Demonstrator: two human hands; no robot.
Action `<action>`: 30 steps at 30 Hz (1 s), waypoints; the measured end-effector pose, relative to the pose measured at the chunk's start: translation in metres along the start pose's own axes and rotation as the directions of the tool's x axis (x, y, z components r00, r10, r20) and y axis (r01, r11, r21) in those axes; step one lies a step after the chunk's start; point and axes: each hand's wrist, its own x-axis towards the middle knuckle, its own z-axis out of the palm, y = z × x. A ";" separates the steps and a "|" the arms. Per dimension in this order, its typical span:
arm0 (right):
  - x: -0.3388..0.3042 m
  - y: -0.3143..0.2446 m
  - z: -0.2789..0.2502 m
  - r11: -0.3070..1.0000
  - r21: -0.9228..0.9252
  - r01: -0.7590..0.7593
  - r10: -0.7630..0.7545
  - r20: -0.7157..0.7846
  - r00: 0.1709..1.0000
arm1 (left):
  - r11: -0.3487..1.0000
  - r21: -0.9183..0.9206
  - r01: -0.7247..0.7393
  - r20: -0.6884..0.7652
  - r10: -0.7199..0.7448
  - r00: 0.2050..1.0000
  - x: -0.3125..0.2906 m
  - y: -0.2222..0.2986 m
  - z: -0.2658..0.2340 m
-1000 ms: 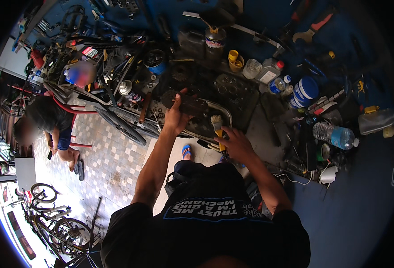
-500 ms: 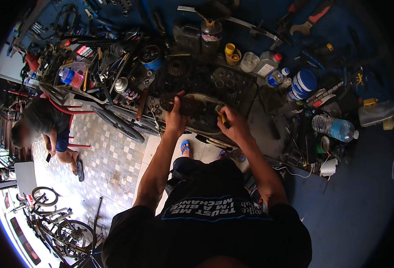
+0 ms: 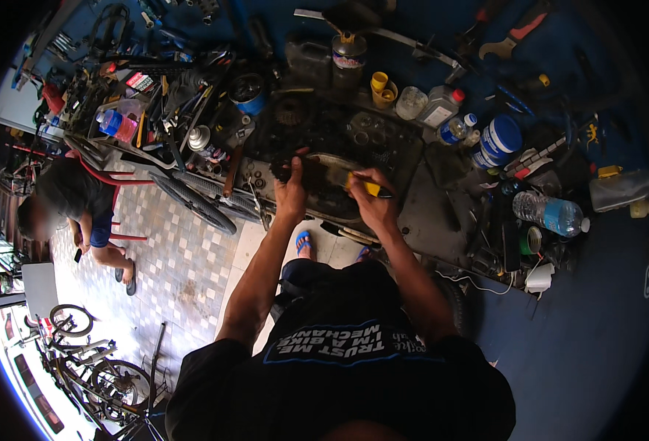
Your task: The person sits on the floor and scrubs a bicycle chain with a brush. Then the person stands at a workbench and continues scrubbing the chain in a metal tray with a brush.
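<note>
My left hand (image 3: 290,197) is closed on a dark, greasy part (image 3: 284,170), its thumb pointing up along it; the part's exact kind is lost in shadow. Close by on the right, my right hand (image 3: 374,200) grips a yellow-handled brush (image 3: 361,184), whose pale, blurred head points left toward the dark part. Both hands are over a shallow basin with a light rim (image 3: 343,159), its inside dark with grime. Beyond it, a toothed bicycle sprocket cluster (image 3: 290,112) lies on the blackened bench, with several small rings (image 3: 362,137) to its right.
Left of the basin are a wrench (image 3: 245,132), a spray can (image 3: 201,138) and a blue tub (image 3: 248,94). Bottles and a blue-and-white bucket (image 3: 498,140) line the right. A person (image 3: 81,195) sits on a red chair at left. Bicycle wheels (image 3: 195,206) lean beside the bench.
My right hand has moved left and slightly up with the brush, whose handle now slants across the fingers. My left hand keeps hold of the dark part, turned slightly.
</note>
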 end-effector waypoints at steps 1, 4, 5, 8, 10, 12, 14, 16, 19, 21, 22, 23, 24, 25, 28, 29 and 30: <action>-0.002 -0.015 0.014 1.000 0.015 0.015 -0.015 -0.001 1.000 | 0.997 0.052 -0.049 -0.005 0.049 0.999 0.002 -0.011 -0.003; 0.000 -0.008 0.019 0.999 -0.001 0.054 -0.054 -0.013 0.998 | 0.995 0.070 -0.066 0.002 0.066 0.998 -0.004 0.001 0.012; 0.000 -0.004 0.012 0.999 -0.031 0.024 -0.025 -0.037 0.999 | 0.999 -0.041 0.003 0.003 -0.003 1.000 -0.003 0.004 0.012; -0.001 0.024 -0.015 1.000 -0.021 -0.002 0.001 -0.066 0.998 | 0.998 -0.054 0.019 0.043 -0.017 0.999 0.004 -0.009 0.003; -0.001 -0.009 0.000 1.000 0.014 0.013 -0.012 -0.040 0.999 | 0.999 0.032 -0.023 0.045 0.022 0.999 0.005 -0.012 0.000; -0.001 -0.039 0.018 0.998 -0.057 0.016 -0.014 0.030 0.999 | 0.964 0.237 -0.121 0.052 0.112 0.992 0.007 -0.013 0.004; -0.003 -0.018 0.011 1.000 0.012 0.029 -0.029 -0.016 0.999 | 1.000 0.017 0.013 0.056 -0.014 0.998 0.008 -0.004 0.009; -0.004 0.016 -0.021 0.979 -0.201 0.008 -0.018 -0.049 0.999 | 0.988 -0.121 0.094 0.072 -0.086 0.994 0.007 0.003 0.015; -0.004 -0.008 -0.008 0.981 -0.150 0.126 -0.135 -0.049 0.990 | 0.992 -0.106 0.064 0.061 -0.057 0.997 0.008 -0.004 0.007; -0.003 -0.045 0.017 0.987 -0.126 0.099 -0.092 0.061 0.994 | 0.996 0.073 -0.056 0.023 0.055 0.998 0.011 -0.018 0.003; -0.002 -0.046 0.021 0.969 -0.178 0.173 -0.154 0.113 0.982 | 0.980 0.163 -0.116 0.013 0.116 0.993 0.014 -0.022 0.001; -0.003 -0.041 0.015 0.970 -0.192 0.149 -0.133 0.093 0.987 | 0.998 0.063 -0.022 0.018 0.021 1.000 0.013 -0.015 0.007; -0.006 -0.030 0.003 0.970 -0.207 0.129 -0.116 0.076 0.990 | 0.997 -0.037 0.071 0.031 -0.070 0.997 0.008 0.002 0.016; -0.006 -0.019 -0.010 0.969 -0.221 0.109 -0.098 0.059 0.993 | 0.977 -0.134 0.166 0.053 -0.160 0.986 0.007 0.013 0.023; -0.004 -0.021 -0.016 0.946 -0.303 0.112 -0.087 0.096 0.992 | 0.983 -0.141 0.121 0.041 -0.116 0.992 0.011 0.000 0.010; -0.004 -0.043 -0.004 0.936 -0.337 0.106 -0.076 0.102 0.992 | 0.986 -0.129 0.107 0.034 -0.104 0.994 0.012 -0.007 0.006; -0.004 -0.054 0.007 0.930 -0.327 0.165 -0.121 0.151 0.981 | 0.997 -0.073 0.037 -0.003 -0.037 0.999 0.012 -0.016 0.003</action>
